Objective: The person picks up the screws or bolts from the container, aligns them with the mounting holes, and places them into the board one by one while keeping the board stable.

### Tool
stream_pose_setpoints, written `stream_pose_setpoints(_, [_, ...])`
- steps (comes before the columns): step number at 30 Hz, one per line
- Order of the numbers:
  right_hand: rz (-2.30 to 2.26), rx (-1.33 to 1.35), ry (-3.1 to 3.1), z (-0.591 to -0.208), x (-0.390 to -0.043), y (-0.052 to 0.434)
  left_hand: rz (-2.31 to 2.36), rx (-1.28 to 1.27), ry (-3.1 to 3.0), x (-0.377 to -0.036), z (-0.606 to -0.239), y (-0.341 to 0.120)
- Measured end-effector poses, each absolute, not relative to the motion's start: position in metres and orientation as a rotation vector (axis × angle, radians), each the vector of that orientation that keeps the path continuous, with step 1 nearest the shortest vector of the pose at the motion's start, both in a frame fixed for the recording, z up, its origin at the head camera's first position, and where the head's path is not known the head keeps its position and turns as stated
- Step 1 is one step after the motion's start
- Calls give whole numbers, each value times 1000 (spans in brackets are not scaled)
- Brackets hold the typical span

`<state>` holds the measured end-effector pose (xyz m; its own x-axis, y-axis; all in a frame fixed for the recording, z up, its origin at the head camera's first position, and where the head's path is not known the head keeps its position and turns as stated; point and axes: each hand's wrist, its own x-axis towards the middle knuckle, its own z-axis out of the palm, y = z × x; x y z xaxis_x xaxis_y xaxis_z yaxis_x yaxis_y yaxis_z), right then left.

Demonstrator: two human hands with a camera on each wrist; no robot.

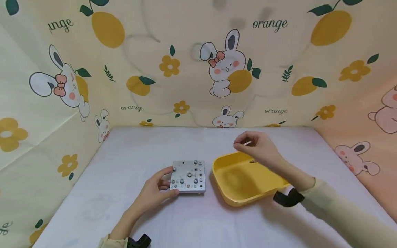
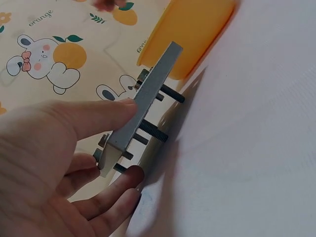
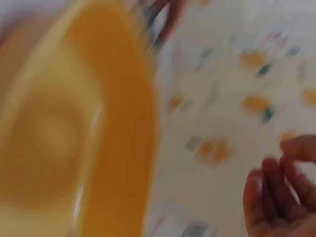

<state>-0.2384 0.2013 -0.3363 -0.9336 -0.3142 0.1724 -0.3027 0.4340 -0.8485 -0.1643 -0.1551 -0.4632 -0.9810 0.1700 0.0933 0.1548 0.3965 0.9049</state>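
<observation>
My left hand (image 1: pixel 155 193) grips metal plate (image 1: pixel 188 175) w/ bolts by left edge, on counter (image 1: pixel 198 220). My right hand (image 1: pixel 258 148) above yellow tray (image 1: pixel 242 181), fingertips pinched; whether sth is held, can't tell.

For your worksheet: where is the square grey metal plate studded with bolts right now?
In the head view, the square grey metal plate sits on the white table, left of the yellow plastic tray, its left edge gripped by the left hand.

On the desk (image 1: pixel 198 220) a plate (image 1: pixel 188 176) studded with bolts sits at center; a tray (image 1: pixel 242 181) lies just beside it at 3 o'clock, a small part (image 1: pixel 253 161) in its far end.
</observation>
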Motion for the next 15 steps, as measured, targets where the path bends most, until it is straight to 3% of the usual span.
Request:
stream_pose_setpoints(6, [-1359, -490, 2575, -358, -291, 252, 1690, 296, 2635, -164, -462, -158])
stream_pose_setpoints(15, [-1267, -411, 2571, -392, -286, 281, 1700, 341, 2609, -165, -461, -155])
